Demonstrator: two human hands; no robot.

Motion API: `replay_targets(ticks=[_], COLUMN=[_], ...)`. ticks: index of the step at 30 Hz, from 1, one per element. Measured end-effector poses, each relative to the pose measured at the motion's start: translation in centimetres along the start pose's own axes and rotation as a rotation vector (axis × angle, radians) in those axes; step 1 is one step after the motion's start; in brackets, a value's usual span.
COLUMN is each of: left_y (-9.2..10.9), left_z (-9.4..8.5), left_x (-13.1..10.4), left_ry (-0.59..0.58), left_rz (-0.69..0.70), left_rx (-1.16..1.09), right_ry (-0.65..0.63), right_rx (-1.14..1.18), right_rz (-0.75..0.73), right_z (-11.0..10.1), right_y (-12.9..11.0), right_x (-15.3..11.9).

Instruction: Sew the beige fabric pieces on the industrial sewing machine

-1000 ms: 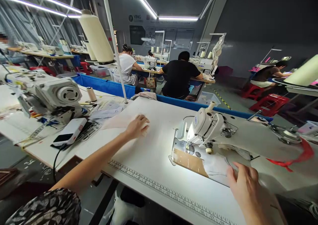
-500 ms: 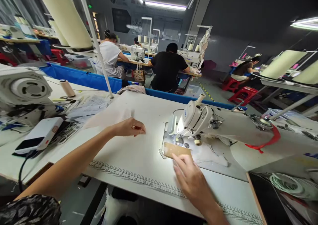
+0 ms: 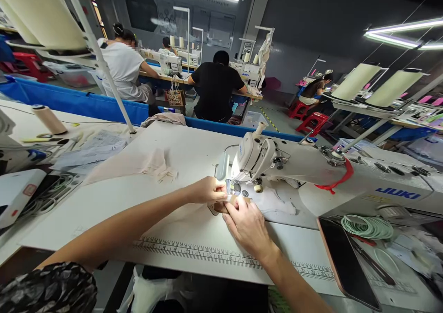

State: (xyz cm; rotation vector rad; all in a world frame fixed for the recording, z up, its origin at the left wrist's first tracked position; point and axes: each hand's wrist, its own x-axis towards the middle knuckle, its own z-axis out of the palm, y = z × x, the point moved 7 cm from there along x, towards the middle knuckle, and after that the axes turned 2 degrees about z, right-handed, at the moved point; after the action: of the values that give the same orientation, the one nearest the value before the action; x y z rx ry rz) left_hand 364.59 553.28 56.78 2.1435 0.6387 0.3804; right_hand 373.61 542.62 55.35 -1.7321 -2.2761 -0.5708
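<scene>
My left hand (image 3: pixel 209 191) is closed, its fingertips pinched together just in front of the presser foot (image 3: pixel 232 187) of a white JUKI sewing machine (image 3: pixel 247 154). A small pale edge, seemingly fabric, shows at those fingertips; most of it is hidden. Close beside it, my right hand (image 3: pixel 248 223) has its thumb and fingers drawn together over a tan-brown flat piece (image 3: pixel 220 207) at the needle area. What the right fingers grip is covered by the hand. The fingertips of both hands nearly meet. Light-coloured fabric (image 3: pixel 277 202) lies under the machine arm.
Sheer beige fabric (image 3: pixel 128 163) lies on the table to the left, near a thread cone (image 3: pixel 49 119). A printed ruler (image 3: pixel 200 253) runs along the front edge. At right are a phone (image 3: pixel 346 262) and coiled green cord (image 3: pixel 367 227). Several people sit at machines beyond.
My left hand has moved right, from the open tabletop to the needle area. My right hand's fingers have moved further over the tan-brown piece and drawn together. The view has swung right.
</scene>
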Motion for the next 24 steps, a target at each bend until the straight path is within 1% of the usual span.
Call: replay_targets(ticks=[3,6,11,19,22,24], left_y=[-0.9,-1.7,-1.6,-1.4,-1.6,-1.6], left_z=[0.9,1.3,1.3,1.4,1.4,1.4], left_x=[0.7,0.6,0.1,0.3,0.3,0.4], left_ry=[0.088,0.111,0.124,0.122,0.142,0.155], left_rz=[-0.104,-0.208,-0.299,-0.343,-0.349,-0.347], left_rx=[0.103,0.220,0.293,0.374,0.407,0.428], right_ry=[0.034,0.075,0.095,0.085,0.049,0.050], right_rx=[0.005,0.029,0.070,0.188,0.189,0.183], right_rz=[0.023,0.021,0.015,0.076,0.098,0.090], right_z=[-0.1,-0.2,-0.4,-0.5,-0.3,-0.2], right_y=[-0.1,-0.4,-0.3,1.8,2.2,2.2], right_x=[-0.1,-0.1,-0.2,-1.0,-0.9,-0.9])
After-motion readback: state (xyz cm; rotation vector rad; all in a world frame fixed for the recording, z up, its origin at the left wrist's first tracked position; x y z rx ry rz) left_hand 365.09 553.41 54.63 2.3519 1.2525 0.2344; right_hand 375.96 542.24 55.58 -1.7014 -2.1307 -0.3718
